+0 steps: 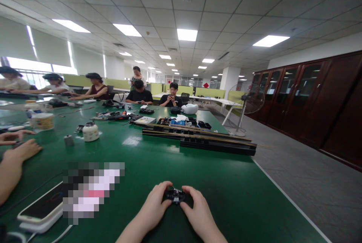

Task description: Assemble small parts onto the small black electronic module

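Near the bottom centre of the head view, both my hands hold a small dark plastic device (pixel 175 196) with light, shiny parts on its upper side; its exact kind cannot be made out. Fingers and thumb of my left hand (pixel 157 202) close on its left side. On the opposite side, my right hand (pixel 195 205) grips it in the same way. The device is just above or resting on the green table (pixel 226 182); which one, I cannot tell.
To the left lies a phone (pixel 42 201) on a white block with cables, beside a blurred-out patch. Another person's hands (pixel 24 146) work at the left edge. A white jar (pixel 91 132) and long black rails (pixel 217 146) with thin rods lie farther back. Several people sit around the table.
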The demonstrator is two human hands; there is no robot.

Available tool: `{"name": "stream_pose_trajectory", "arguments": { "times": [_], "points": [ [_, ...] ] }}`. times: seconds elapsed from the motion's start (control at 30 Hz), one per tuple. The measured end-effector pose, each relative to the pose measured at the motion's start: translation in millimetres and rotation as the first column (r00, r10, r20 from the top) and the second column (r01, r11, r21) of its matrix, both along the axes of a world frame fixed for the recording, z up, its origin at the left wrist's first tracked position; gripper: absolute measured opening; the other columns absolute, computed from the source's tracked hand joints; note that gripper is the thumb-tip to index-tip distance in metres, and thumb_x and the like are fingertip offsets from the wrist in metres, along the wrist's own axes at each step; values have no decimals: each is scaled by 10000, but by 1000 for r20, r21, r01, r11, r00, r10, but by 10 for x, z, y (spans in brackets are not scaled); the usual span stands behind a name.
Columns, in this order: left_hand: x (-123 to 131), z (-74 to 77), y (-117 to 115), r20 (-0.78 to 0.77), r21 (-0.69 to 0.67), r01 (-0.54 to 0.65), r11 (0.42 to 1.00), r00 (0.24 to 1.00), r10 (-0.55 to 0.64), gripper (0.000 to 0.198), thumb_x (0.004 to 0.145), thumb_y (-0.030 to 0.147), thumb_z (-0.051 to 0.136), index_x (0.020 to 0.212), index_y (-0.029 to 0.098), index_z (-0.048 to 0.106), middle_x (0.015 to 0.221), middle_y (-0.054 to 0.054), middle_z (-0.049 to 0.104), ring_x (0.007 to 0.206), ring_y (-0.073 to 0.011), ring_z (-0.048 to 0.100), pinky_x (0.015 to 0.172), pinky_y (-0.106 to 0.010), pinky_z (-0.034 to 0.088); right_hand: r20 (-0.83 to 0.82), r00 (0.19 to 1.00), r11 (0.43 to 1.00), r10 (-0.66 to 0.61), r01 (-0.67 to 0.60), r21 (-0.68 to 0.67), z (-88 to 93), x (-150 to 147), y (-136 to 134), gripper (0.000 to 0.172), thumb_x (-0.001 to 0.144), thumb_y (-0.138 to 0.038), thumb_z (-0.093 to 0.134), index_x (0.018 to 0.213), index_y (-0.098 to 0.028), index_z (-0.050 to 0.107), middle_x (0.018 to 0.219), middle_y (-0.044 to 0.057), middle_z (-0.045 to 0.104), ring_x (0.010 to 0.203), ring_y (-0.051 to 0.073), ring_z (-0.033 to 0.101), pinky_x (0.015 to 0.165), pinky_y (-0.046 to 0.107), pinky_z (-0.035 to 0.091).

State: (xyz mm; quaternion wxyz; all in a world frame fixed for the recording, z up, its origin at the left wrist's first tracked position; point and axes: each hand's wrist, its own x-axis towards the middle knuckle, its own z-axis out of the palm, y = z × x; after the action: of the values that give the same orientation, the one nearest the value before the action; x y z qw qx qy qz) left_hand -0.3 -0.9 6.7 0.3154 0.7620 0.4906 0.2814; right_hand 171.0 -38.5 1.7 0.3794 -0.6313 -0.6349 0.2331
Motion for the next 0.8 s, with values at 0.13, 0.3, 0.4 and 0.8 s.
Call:
{"name": "stream_pose_trajectory", "arguments": {
  "times": [0.13, 0.3, 0.4, 0.8],
  "points": [
    [0, -40, 14, 18, 8, -5, 1000, 1000, 5, 465, 661, 102, 487, 1121, 174, 496, 1101, -73, 598, 1042, -192, 522, 940, -297, 366, 0, 1000, 1000, 11, -11, 17, 30, -10, -16, 363, 694, -191, 525, 1042, -230, 617, 1062, 35, 634, 1039, 206, 551, 936, 321, 387],
    [3, -85, 39, 13, 6, -15, 1000, 1000, 15, 504, 663, 101, 501, 1161, 178, 483, 1126, -72, 596, 1059, -191, 520, 957, -306, 362, 9, 999, 997, 47, -47, 56, 88, -34, -29, 310, 714, -180, 502, 979, -242, 653, 1034, 28, 651, 1018, 201, 561, 935, 332, 385],
    [6, -78, 38, 12, 5, -8, 1000, 1000, 8, 484, 664, 116, 509, 1144, 179, 500, 1122, -75, 601, 1053, -199, 525, 952, -316, 366, 30, 998, 996, 57, -59, 67, 106, -43, -35, 269, 713, -210, 536, 941, -257, 671, 1039, 29, 651, 1041, 207, 548, 951, 347, 368],
    [13, 19, -15, -20, 64, 45, 997, 999, -44, 367, 663, 132, 503, 1022, 190, 547, 1044, -62, 611, 998, -215, 524, 887, -322, 387, 149, 988, 1000, 29, -29, -7, 138, -77, -58, 271, 642, -228, 625, 894, -306, 684, 1094, 19, 617, 1088, 232, 514, 944, 365, 347]
  ]
}}
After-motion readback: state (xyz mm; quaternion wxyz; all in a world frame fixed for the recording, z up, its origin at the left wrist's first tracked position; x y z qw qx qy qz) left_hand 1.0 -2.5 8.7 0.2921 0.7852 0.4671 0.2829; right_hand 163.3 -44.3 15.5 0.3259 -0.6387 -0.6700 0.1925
